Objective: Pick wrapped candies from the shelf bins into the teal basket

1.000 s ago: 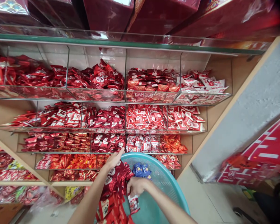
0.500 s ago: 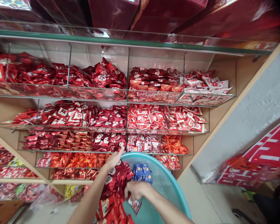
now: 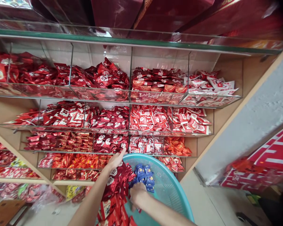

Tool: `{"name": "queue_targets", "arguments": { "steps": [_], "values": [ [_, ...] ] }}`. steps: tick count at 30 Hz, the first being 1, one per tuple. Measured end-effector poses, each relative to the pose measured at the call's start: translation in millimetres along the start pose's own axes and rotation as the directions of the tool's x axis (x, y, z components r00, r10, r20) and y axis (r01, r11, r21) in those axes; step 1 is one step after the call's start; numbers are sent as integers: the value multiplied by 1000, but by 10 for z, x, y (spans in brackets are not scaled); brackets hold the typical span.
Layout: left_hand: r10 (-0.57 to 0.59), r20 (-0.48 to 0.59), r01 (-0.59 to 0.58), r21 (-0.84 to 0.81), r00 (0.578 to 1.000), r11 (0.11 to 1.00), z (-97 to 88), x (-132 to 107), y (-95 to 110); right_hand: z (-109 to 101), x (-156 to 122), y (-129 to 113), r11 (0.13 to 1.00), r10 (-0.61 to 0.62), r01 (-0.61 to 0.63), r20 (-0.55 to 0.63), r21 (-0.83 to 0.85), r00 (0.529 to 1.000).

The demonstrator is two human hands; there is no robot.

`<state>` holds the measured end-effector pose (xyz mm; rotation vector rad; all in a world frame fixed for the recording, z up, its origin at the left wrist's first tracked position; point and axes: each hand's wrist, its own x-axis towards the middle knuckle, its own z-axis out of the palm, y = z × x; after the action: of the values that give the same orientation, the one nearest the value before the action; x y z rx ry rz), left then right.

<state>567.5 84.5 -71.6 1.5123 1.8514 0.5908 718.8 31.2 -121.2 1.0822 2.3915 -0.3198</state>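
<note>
Centrally, at the bottom of the frame, two bare forearms reach over a turquoise plastic basket (image 3: 167, 185) with perforated sides. The left hand (image 3: 116, 160) rests at the basket's upper-left rim, one digit stretched toward the upper right; its other fingers are hidden, so I cannot tell how tightly they close. The right hand (image 3: 138, 194) is down inside the basket, knuckles bent and fingertips out of sight. A sliver of red packet (image 3: 139, 210) peeks out below it; whether the fingers hold it cannot be told.

Inside the basket, dark red packets (image 3: 119, 182) with round white labels fill the left side, between the two hands. Brighter red packets (image 3: 113, 211) lie below them at the bottom edge. Blue packets (image 3: 145, 175) are grouped just above the right hand, toward the basket's far side.

Behind, across the middle of the frame, stands a wooden shelf unit (image 3: 228, 116) with clear dividers. Its compartments hold heaps of small packets, mostly red, with orange packets (image 3: 178, 146) right of centre. Large dark red boxes (image 3: 118, 14) line the top edge. At right is a grey wall (image 3: 261, 97).
</note>
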Motion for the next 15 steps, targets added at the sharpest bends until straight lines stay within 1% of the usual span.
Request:
{"name": "queue_targets", "arguments": {
  "steps": [3,7,11,15],
  "values": [
    [4,0,-4,14,1000,1000,-8,3,8,50,26,-41,999,-9,10,26,-44,1000],
    [3,3,-3,20,1000,1000,-9,3,15,69,2,-85,997,-47,52,82,-60,996],
    [7,2,-7,15,1000,1000,-3,1,12,70,-16,-116,998,-23,27,60,-57,998],
    [1,1,-1,6,1000,1000,4,9,-6,28,16,-50,999,19,-18,35,-41,999]
  ]
}}
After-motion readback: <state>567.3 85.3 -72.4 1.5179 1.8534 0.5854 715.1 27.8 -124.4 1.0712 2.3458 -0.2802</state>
